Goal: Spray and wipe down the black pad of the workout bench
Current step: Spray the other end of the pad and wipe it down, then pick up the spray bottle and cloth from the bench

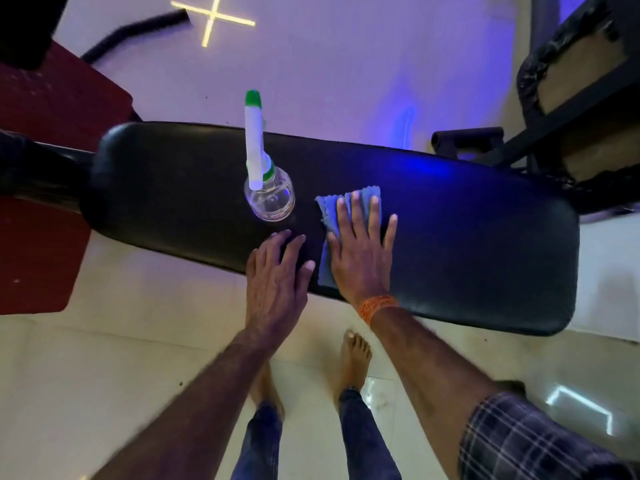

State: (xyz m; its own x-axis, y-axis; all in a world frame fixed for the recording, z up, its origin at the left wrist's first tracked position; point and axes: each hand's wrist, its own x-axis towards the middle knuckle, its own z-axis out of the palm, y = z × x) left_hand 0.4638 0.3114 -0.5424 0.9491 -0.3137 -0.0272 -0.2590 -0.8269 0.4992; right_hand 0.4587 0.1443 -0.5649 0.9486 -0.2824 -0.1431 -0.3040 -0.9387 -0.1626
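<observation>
The long black padded vinyl tabletop (467, 244) of the workout bench runs across the view, over a pale tiled floor (121, 358). Standing upright on it, left of centre, there's the clear plastic spray bottle with a white and green trigger head (268, 199), untouched for now. Just right of it lies the small blue microfibre cloth (330, 209), flat on the pad. The right hand (360, 247) presses down on that cloth, fingers spread wide and flat, not gripping, just pinning it to the surface. The left hand (277, 275) sits beside it at the near edge, open and holding nothing, fingertips on the pad. An orange thread band (377, 304) circles the right wrist. This looks like the wiping step. Next, I'd say, the cloth needs sweeping along the pad's length with steady pressure, and the bottle needs shifting so the spot beneath it gets wiped.
</observation>
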